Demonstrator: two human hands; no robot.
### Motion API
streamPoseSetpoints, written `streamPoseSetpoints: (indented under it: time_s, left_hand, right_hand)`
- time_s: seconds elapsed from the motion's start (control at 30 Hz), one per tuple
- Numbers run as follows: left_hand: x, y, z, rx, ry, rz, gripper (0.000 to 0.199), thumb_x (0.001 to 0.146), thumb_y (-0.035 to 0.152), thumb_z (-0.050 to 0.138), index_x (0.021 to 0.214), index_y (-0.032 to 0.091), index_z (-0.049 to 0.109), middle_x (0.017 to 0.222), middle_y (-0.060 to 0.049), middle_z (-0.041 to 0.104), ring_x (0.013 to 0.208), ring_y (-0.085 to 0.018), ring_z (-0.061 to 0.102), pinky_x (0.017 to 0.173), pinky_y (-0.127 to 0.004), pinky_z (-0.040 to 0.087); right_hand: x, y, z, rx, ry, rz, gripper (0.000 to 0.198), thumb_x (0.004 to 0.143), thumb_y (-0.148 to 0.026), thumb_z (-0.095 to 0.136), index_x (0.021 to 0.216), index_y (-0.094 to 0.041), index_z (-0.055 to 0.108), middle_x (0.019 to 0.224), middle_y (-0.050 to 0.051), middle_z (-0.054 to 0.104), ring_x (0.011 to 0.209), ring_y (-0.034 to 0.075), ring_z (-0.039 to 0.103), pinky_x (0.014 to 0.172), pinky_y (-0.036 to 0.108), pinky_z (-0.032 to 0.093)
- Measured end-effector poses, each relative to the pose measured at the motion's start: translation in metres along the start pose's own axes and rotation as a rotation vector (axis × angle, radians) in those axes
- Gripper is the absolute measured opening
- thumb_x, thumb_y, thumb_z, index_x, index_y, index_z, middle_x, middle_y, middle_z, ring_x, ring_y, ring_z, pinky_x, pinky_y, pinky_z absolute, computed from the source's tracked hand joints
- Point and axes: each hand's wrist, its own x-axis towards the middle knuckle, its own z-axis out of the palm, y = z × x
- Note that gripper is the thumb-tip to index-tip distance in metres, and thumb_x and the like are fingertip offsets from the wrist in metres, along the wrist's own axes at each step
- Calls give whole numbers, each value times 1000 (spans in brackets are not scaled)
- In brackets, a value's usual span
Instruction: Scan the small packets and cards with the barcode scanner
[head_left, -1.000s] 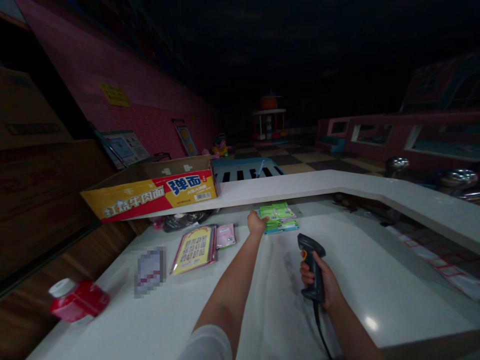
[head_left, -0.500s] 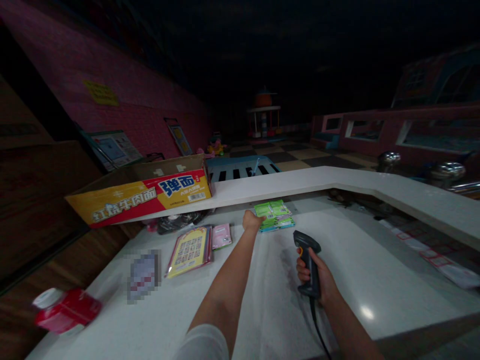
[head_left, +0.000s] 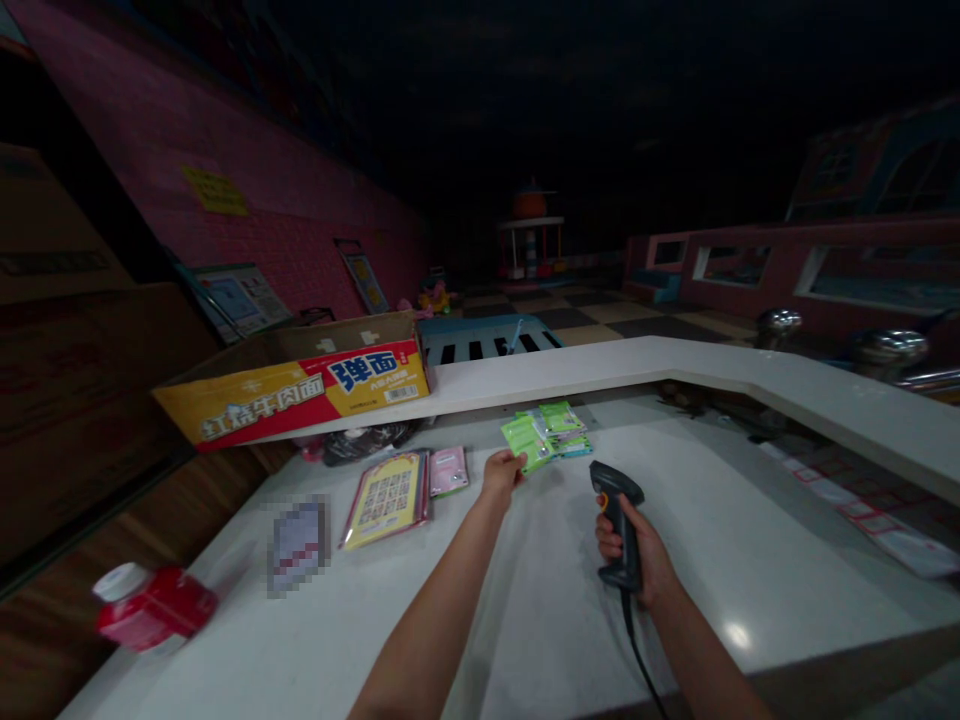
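My left hand (head_left: 503, 474) is closed on the near edge of a green packet (head_left: 529, 440), at the left of a small pile of green packets (head_left: 564, 420) under the raised shelf. The held packet is tilted and partly overlaps the others. My right hand (head_left: 645, 550) is wrapped round the grip of a black barcode scanner (head_left: 621, 530), a finger near its yellow trigger. The scanner's head points forward and left, towards the packets, and its cable runs down to the lower edge of the view.
Left on the white counter (head_left: 540, 610) lie a yellow printed booklet (head_left: 388, 498), a pink packet (head_left: 448, 470) and a red bottle with a white cap (head_left: 156, 608) on its side. A noodle carton (head_left: 307, 395) stands on the raised white shelf (head_left: 555, 370).
My left hand has drawn a green packet slightly left and nearer, off the pile. The scanner stays almost in place in my right hand. The view has shifted slightly.
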Motion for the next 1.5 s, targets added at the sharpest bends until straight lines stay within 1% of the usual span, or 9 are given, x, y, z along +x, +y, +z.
streamPoseSetpoints:
  time_s: [0.13,0.23,0.33,0.47,0.67,0.93,1.13,1.33,1.5]
  left_hand:
    - [-27,-42,-26,3,-27,303,37,69,49,72,64,18,52,51,6,46,46,-8,43,46,-20,34]
    - [-35,-58,-34,68,7,404,36,75,53,65,74,18,58,60,3,55,56,-12,52,52,-21,40]
    - [-35,-62,-35,71,3,449,35,79,54,61,83,18,61,68,-1,62,69,-16,59,60,-23,46]
    - [-32,-63,-35,-33,-53,466,35,81,51,60,93,18,62,77,-4,69,74,-18,64,66,-26,50]
    - [-28,-66,-34,-101,-90,457,42,79,54,60,102,18,60,92,-8,72,81,-20,67,70,-28,51]
    - [-27,-66,-34,-183,-121,492,37,80,49,62,99,17,60,89,-6,71,77,-18,65,69,-27,50]
    - [-30,-63,-35,-1,-9,465,26,83,45,57,82,19,57,77,-2,64,69,-15,59,61,-23,47]
    - [-29,-65,-33,-153,-124,499,41,79,54,61,99,17,58,93,-7,70,83,-18,65,75,-27,49]
    - [-31,-66,-32,-198,-150,447,42,77,55,65,95,17,57,83,-3,68,67,-14,62,56,-21,45]
  right_hand:
    - [0,0,-1,-69,-13,-7,38,72,-44,79,94,-20,60,57,-5,51,41,5,41,36,14,32]
    - [-2,2,-2,-86,-12,-21,40,71,-45,80,95,-19,62,57,-5,52,40,5,40,36,14,31]
    - [-6,2,0,-94,1,-41,43,69,-46,81,95,-17,63,56,-5,51,39,5,39,34,14,30]
    - [-13,4,9,-183,46,-62,42,69,-50,80,90,-19,62,54,-5,52,38,5,40,34,15,31]
    - [-31,16,28,-562,168,-66,43,72,-55,76,89,-20,58,50,-5,55,34,9,45,30,18,32]
    - [-53,22,45,-922,194,-96,39,72,-55,71,83,-21,56,50,-6,54,32,9,45,29,20,33]
    - [-57,19,56,-963,225,-87,39,71,-55,72,78,-22,54,48,-6,54,31,10,44,29,21,33]
    - [-52,19,55,-924,222,-97,38,72,-54,72,79,-20,56,49,-6,54,32,10,45,29,21,34]
    - [-34,16,43,-780,221,-108,42,72,-56,74,88,-20,59,51,-5,56,34,10,46,31,20,34]
